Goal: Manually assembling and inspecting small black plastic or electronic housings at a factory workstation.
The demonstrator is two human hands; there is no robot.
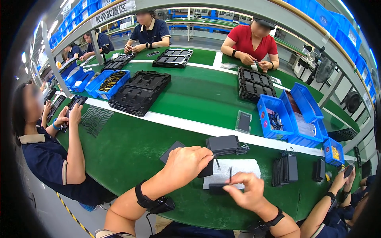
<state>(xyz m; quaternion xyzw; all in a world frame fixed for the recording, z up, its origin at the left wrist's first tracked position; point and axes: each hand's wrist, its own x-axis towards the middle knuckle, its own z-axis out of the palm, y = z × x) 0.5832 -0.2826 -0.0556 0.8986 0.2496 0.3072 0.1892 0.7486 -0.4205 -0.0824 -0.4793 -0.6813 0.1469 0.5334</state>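
The left hand [186, 162] pinches a dark flat piece [206, 171] just under its fingertips; the right hand [248, 191] grips the end of a second dark block [217, 189], which lies to that hand's left, over the white sheet [249, 169]. Both look light, stiff and smooth, best held by the edges, clear of the thin, probably fragile lead [230, 173]. Beyond sits a stack of similar blocks [222, 144].

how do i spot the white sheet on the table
On the near side of the green table, find the left hand and right hand. Between and beneath them lies the white sheet, left of the upright black slabs; unlike those dark neighbours, it is pale and flat.
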